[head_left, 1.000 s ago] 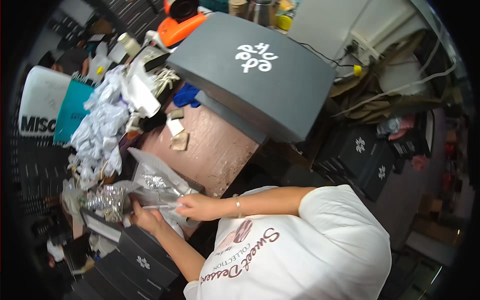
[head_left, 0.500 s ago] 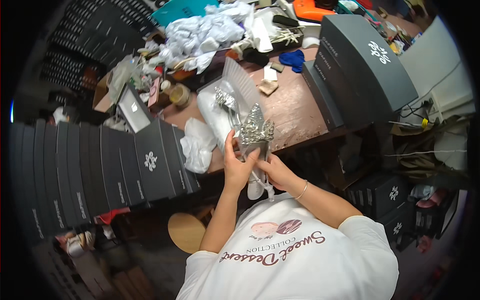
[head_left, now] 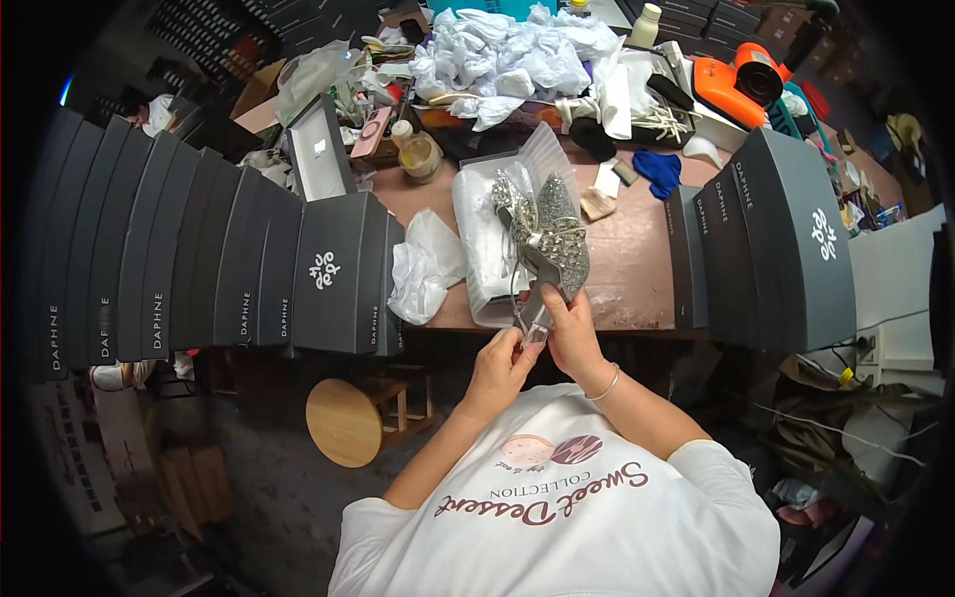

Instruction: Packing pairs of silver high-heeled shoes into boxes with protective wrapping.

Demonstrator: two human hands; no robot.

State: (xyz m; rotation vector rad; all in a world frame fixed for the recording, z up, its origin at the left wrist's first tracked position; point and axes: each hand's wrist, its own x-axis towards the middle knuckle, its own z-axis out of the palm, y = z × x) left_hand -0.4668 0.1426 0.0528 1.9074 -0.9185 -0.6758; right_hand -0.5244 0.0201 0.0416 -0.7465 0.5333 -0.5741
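A silver, glittery pointed shoe [head_left: 560, 244] with a jewelled band is held over the table's near edge, its toe pointing away from me. My right hand [head_left: 575, 333] is closed around its rear part, thumb on top. My left hand [head_left: 499, 370] pinches the heel end, where a thin strap and something clear show; the fingers hide the exact spot. Just beyond lies an open shoebox [head_left: 466, 298] lined with white padded wrapping [head_left: 484, 244] and translucent ribbed sheeting [head_left: 550, 149]. A second silver shoe [head_left: 503, 194] rests in it, partly covered by the held one.
Dark shoeboxes [head_left: 343, 269] line the left side, and more boxes [head_left: 786, 239] stand at right. Crumpled white paper [head_left: 428, 269] lies beside the open box. Behind are a paper heap [head_left: 507, 60], a jar [head_left: 420, 157], a blue cloth [head_left: 658, 174] and an orange tool [head_left: 721, 90]. A round stool [head_left: 343, 423] stands lower left.
The held shoe has turned, showing its glittery upper. My left hand has moved from the shoe's side down to the heel end; my right hand now wraps the rear. The view has shifted.
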